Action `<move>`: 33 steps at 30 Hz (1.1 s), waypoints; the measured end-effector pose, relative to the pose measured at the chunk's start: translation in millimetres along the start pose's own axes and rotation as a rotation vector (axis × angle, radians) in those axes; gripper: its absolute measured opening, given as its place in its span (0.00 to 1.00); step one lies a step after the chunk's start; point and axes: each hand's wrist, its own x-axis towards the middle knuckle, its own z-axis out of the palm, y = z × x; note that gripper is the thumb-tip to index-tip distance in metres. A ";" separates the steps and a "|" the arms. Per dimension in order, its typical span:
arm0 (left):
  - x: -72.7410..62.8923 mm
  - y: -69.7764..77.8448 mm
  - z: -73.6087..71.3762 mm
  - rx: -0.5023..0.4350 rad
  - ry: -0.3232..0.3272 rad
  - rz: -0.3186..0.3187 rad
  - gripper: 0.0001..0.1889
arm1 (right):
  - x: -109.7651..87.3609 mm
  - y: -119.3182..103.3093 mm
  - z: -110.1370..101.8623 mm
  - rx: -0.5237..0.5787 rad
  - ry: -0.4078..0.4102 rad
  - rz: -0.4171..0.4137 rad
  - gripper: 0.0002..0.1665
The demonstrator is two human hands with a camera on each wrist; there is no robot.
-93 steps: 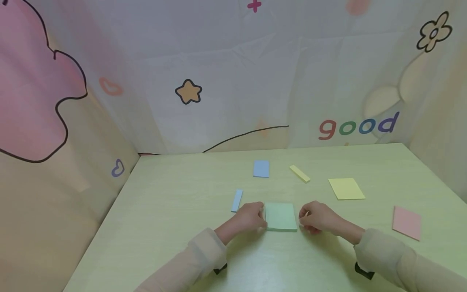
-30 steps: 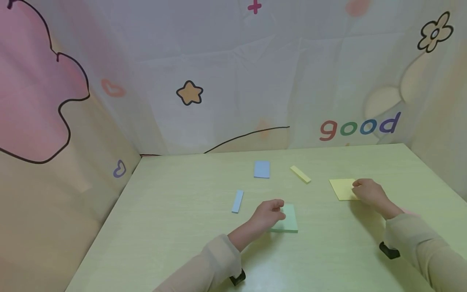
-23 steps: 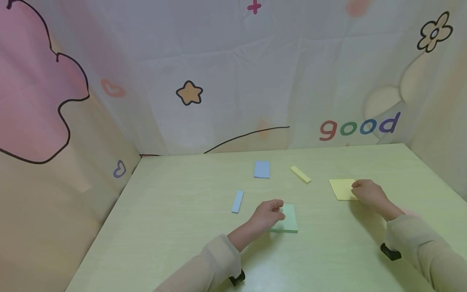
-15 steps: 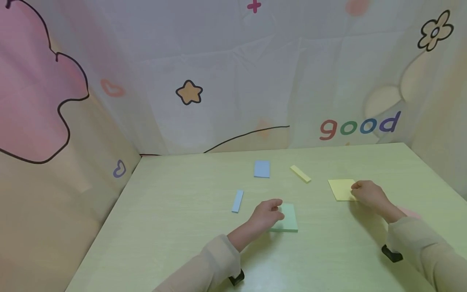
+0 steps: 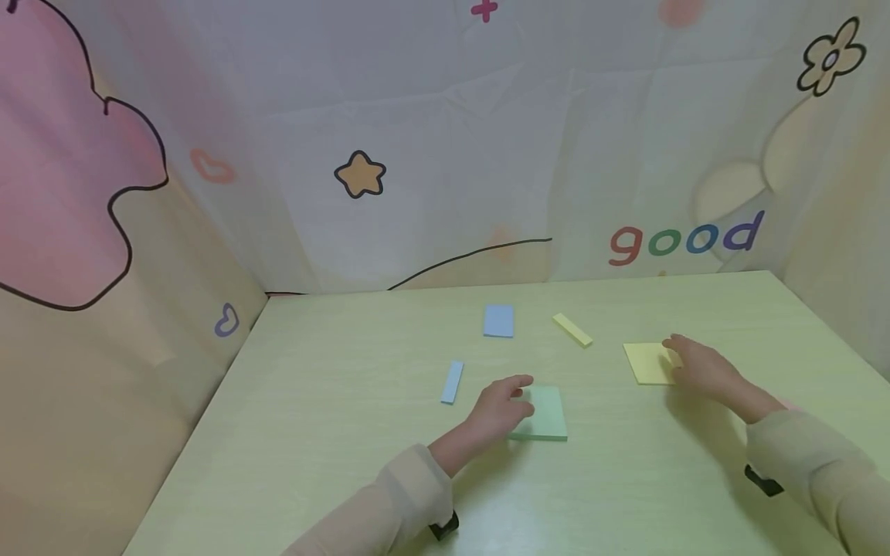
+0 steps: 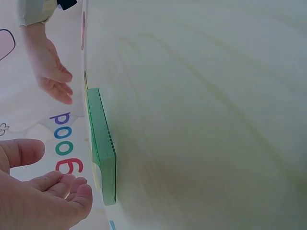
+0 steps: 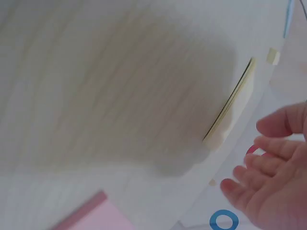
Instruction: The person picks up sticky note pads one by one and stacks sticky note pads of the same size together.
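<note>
Though the green pad (image 5: 548, 417) looks squarish, its near edge runs crosswise.

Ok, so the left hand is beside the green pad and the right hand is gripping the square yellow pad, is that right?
Not quite: the right hand isn't gripping the square yellow pad; the right wrist view shows a gap between them. The left hand is beside the green pad, as you said.
</note>
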 end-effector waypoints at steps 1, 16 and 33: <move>0.0 -0.5 -0.2 0.001 0.000 0.000 0.25 | 1.3 1.3 0.3 -0.024 0.002 -0.031 0.29; 0.6 -5.4 -2.8 0.044 0.021 0.014 0.25 | 10.7 8.8 9.0 -0.362 -0.038 -0.127 0.32; 2.6 -9.8 -2.3 0.056 0.025 0.003 0.26 | 14.3 17.3 14.1 -0.352 -0.085 -0.143 0.33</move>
